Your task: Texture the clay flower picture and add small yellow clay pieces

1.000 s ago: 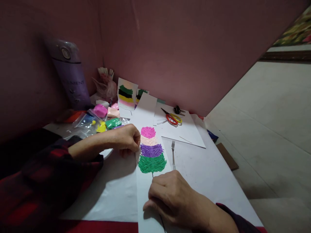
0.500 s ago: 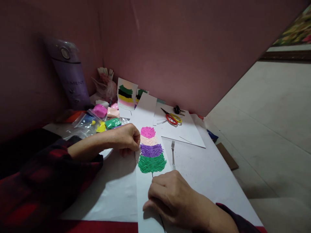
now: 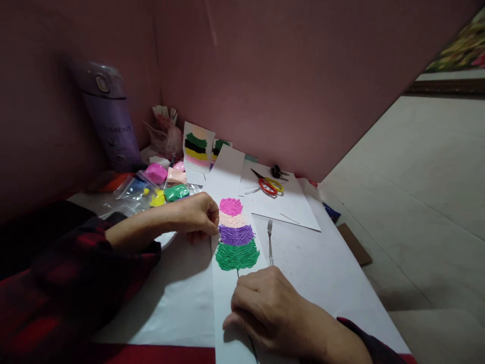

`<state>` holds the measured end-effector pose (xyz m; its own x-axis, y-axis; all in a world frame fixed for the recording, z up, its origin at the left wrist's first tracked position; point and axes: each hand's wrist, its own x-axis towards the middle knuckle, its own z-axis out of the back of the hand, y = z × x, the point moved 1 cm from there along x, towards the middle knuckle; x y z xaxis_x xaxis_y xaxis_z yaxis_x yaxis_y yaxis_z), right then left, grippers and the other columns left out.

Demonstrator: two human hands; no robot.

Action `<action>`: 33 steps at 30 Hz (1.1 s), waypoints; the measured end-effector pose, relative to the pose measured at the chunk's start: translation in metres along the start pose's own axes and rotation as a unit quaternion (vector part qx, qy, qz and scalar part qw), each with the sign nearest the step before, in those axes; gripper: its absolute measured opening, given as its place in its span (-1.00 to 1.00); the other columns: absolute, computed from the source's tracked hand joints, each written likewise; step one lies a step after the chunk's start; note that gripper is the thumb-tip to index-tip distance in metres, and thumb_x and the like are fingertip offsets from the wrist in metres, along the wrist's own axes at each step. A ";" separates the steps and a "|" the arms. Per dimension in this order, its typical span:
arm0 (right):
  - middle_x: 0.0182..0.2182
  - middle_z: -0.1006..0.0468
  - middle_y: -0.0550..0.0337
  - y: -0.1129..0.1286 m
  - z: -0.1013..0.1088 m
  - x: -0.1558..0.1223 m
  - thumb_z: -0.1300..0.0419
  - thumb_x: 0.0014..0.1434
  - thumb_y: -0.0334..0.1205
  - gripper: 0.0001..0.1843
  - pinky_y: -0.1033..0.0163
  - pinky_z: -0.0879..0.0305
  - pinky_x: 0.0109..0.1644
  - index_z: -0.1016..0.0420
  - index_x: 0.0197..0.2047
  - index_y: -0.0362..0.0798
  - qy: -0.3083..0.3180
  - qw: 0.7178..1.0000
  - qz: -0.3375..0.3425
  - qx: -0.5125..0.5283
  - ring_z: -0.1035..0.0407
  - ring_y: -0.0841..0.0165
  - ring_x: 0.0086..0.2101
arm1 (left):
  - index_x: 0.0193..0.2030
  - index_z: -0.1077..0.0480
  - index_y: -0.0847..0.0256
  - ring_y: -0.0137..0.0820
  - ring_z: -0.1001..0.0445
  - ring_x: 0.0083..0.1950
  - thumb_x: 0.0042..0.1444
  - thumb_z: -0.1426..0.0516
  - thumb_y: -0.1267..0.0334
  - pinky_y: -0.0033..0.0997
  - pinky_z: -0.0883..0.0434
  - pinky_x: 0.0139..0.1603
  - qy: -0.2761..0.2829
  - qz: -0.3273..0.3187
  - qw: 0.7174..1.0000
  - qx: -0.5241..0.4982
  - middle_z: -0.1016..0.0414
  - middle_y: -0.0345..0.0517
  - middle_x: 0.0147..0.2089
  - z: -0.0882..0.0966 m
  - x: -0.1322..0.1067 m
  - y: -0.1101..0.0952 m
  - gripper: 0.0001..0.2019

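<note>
A long white card [image 3: 227,308] lies before me, bearing a textured clay shape in pink, peach, purple and green [image 3: 238,253] bands above a thin dark stem line. At the card's left edge, beside the peach and purple bands, my left hand [image 3: 200,215] is closed in a pinch; what its fingertips grip is too small to make out. My right hand [image 3: 273,308] rests over the card's lower part, below the green band, with fingers curled in. Anything inside it is hidden. A small fork [image 3: 270,237] lies just right of the card, beyond my right hand.
Red-and-yellow scissors [image 3: 268,186] and keys [image 3: 278,173] lie on white paper [image 3: 299,212] farther back. Clay packs, including a green one [image 3: 176,192], crowd the left. A purple bottle [image 3: 113,121] stands by the pink wall. Striped clay cards [image 3: 197,146] lean behind.
</note>
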<state>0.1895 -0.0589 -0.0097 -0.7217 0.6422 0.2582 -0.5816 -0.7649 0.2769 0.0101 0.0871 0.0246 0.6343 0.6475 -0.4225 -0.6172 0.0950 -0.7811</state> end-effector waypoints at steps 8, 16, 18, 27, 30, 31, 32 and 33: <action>-0.58 -0.39 0.26 0.000 -0.001 -0.001 0.04 0.38 -0.06 -0.57 0.28 0.02 -0.53 -0.33 -0.47 -0.06 0.006 1.000 0.000 0.002 -0.18 0.44 -0.57 | -0.53 -0.31 0.21 -0.42 -0.38 -0.62 -0.06 -0.15 0.25 -0.45 -0.30 -0.59 0.007 -0.019 1.000 -0.008 -0.37 -0.24 -0.65 0.003 -0.003 -0.002 -0.87; -0.59 -0.39 0.27 0.000 0.000 0.000 0.02 0.36 -0.07 -0.58 0.27 0.04 -0.53 -0.34 -0.48 -0.06 -0.005 1.000 0.003 0.016 -0.15 0.45 -0.58 | -0.52 -0.29 0.20 -0.46 -0.31 -0.71 0.07 -0.14 0.14 -0.48 -0.24 -0.65 0.017 -0.008 0.999 -0.027 -0.36 -0.25 -0.69 0.001 -0.008 -0.009 -0.77; -0.58 -0.40 0.26 0.000 0.001 0.001 0.01 0.36 -0.08 -0.59 0.27 0.04 -0.53 -0.35 -0.48 -0.07 -0.004 1.000 0.004 0.013 -0.16 0.45 -0.58 | -0.50 -0.28 0.20 -0.48 -0.29 -0.73 0.09 -0.13 0.12 -0.50 -0.20 -0.68 0.000 -0.002 1.000 -0.021 -0.34 -0.27 -0.70 0.001 -0.008 -0.009 -0.76; -0.58 -0.39 0.25 0.000 0.000 -0.001 0.03 0.38 -0.08 -0.59 0.30 0.00 -0.52 -0.35 -0.47 -0.06 -0.001 1.000 0.003 0.018 -0.18 0.44 -0.57 | -0.50 -0.27 0.19 -0.46 -0.30 -0.72 0.08 -0.11 0.19 -0.48 -0.23 -0.68 -0.032 0.025 0.997 0.064 -0.33 -0.26 -0.68 0.008 -0.001 0.002 -0.80; -0.58 -0.39 0.25 0.000 0.000 0.000 0.03 0.37 -0.08 -0.59 0.29 0.00 -0.52 -0.34 -0.47 -0.07 -0.004 1.000 0.000 0.020 -0.18 0.45 -0.57 | -0.52 -0.27 0.19 -0.45 -0.31 -0.71 0.06 -0.12 0.19 -0.49 -0.22 -0.69 -0.033 0.030 0.996 0.076 -0.31 -0.26 -0.70 0.007 -0.002 0.001 -0.80; -0.58 -0.40 0.25 0.000 0.000 0.000 0.04 0.38 -0.08 -0.58 0.29 0.01 -0.52 -0.34 -0.47 -0.06 -0.004 1.000 -0.001 0.019 -0.18 0.45 -0.57 | -0.52 -0.27 0.19 -0.45 -0.31 -0.70 0.05 -0.12 0.20 -0.49 -0.22 -0.69 -0.034 0.031 0.996 0.080 -0.30 -0.26 -0.70 0.006 -0.002 0.001 -0.80; -0.58 -0.40 0.25 -0.001 0.000 0.000 0.05 0.38 -0.07 -0.57 0.29 0.01 -0.51 -0.34 -0.47 -0.06 -0.002 1.000 -0.001 0.017 -0.18 0.45 -0.57 | -0.52 -0.28 0.20 -0.45 -0.31 -0.70 0.05 -0.12 0.20 -0.50 -0.22 -0.69 -0.035 0.031 0.995 0.084 -0.29 -0.26 -0.71 0.006 -0.003 0.000 -0.81; -0.58 -0.40 0.25 -0.001 0.000 0.000 0.06 0.38 -0.05 -0.56 0.29 0.01 -0.51 -0.33 -0.47 -0.06 0.000 1.000 -0.001 0.017 -0.18 0.45 -0.57 | -0.52 -0.29 0.20 -0.45 -0.32 -0.70 0.04 -0.12 0.21 -0.51 -0.21 -0.69 -0.036 0.031 0.995 0.086 -0.29 -0.26 -0.71 0.005 -0.003 0.000 -0.82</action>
<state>0.1898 -0.0582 -0.0100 -0.7196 0.6446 0.2582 -0.5707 -0.7609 0.3088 0.0061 0.0891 0.0286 0.5616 0.7074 -0.4292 -0.7290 0.1775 -0.6611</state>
